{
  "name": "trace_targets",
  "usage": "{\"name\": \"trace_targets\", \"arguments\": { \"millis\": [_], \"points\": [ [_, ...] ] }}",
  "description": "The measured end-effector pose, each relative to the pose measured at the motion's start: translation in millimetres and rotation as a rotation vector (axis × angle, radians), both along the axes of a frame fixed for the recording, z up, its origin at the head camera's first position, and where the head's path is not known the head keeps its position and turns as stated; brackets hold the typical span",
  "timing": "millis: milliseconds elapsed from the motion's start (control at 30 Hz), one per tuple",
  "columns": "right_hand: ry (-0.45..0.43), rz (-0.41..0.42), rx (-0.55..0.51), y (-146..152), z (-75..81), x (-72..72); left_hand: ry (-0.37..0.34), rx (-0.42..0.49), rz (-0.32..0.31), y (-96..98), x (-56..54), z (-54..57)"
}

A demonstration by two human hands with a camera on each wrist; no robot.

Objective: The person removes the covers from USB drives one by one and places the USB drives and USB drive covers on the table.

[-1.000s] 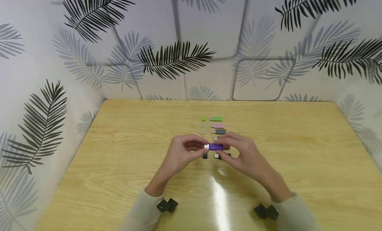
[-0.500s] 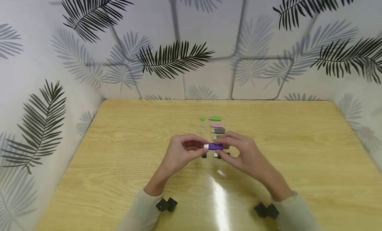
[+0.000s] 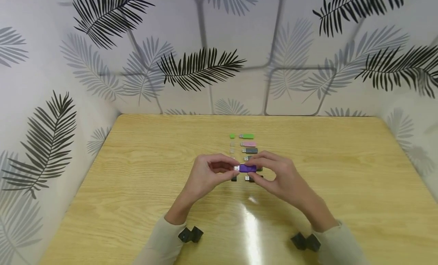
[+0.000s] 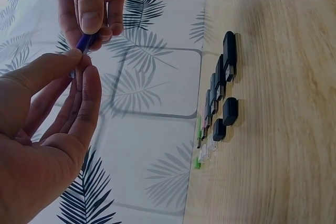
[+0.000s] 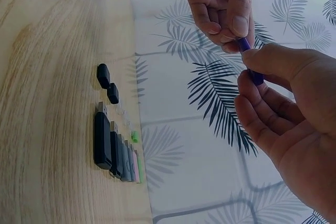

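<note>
A purple USB flash drive is held up above the table between both hands, its silver-white plug end pointing left. My left hand pinches the plug end between thumb and fingertips; whether a cap covers that end is too small to tell. On the other side my right hand grips the purple body with thumb and forefinger. In the left wrist view the fingers hide much of the drive. Beneath the hands, a black USB stick and a black cap lie on the wooden table.
Several more USB sticks stand in a column, among them a green stick, a pink stick and a grey stick. Left of them runs a column of caps, with a green cap farthest back. A patterned wall borders the table's far edge.
</note>
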State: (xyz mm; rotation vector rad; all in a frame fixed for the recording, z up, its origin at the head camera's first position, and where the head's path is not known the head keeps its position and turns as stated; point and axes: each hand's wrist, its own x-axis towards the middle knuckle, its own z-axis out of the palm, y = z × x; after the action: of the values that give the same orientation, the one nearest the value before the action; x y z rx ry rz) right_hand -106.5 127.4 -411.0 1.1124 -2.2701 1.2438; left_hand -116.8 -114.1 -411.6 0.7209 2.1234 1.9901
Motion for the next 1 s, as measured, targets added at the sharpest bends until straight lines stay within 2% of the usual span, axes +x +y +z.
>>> {"name": "trace_targets", "arguments": {
  "millis": [400, 1000],
  "points": [
    [-0.026, 0.017, -0.006, 2.0, 3.1, 0.8, 0.003, 0.006, -0.005, 0.6, 0.2, 0.9],
    [0.001, 0.021, -0.018, 1.9, 4.6, 1.4, 0.014, 0.006, -0.010, 0.1, 0.6, 2.6]
  ]
}}
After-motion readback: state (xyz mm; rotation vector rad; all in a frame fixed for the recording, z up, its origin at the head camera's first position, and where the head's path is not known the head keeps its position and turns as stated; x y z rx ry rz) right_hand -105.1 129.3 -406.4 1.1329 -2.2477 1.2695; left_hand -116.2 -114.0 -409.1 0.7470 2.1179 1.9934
